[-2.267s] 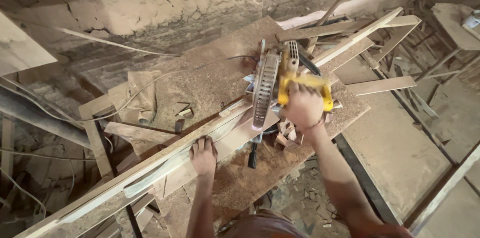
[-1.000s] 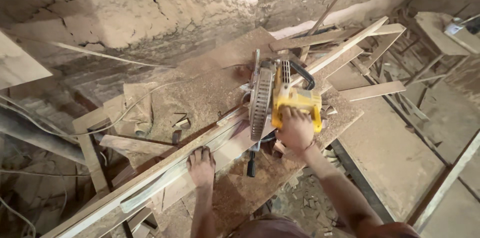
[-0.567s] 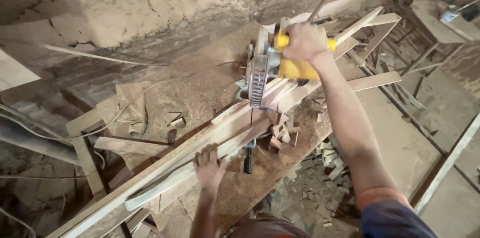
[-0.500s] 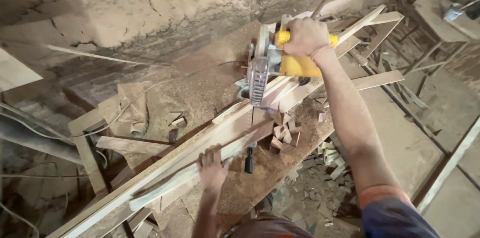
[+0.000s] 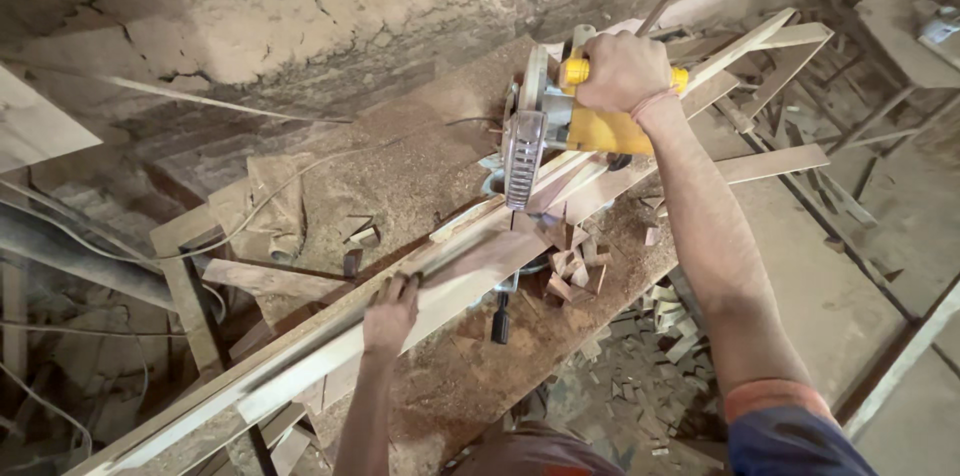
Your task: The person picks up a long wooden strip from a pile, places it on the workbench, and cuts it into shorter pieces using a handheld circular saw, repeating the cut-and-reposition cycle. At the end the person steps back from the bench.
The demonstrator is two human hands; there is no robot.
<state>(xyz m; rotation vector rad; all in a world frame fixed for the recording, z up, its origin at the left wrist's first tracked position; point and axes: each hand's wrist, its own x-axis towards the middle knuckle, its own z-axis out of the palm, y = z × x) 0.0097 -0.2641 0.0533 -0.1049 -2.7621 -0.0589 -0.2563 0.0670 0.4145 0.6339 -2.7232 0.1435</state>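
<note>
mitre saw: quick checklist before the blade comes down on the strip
1. Right hand gripping the yellow handle: ok.
2. Left hand pressing the wooden strip flat, well away from the blade guard: ok.
3. Blade raised above the strip: ok.
4. Strip seated against a fence: cannot tell.
5. Offcut blocks lying beside the cut line: not ok.
6. Cable away from the blade: ok.

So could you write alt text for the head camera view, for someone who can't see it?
Seen from above, a person's right hand grips the yellow handle of a raised mitre saw with a round grey blade guard, while the left hand presses on a long pale wooden strip lying across a sawdust-covered wooden bench. Small wood offcuts lie below the saw.
</note>
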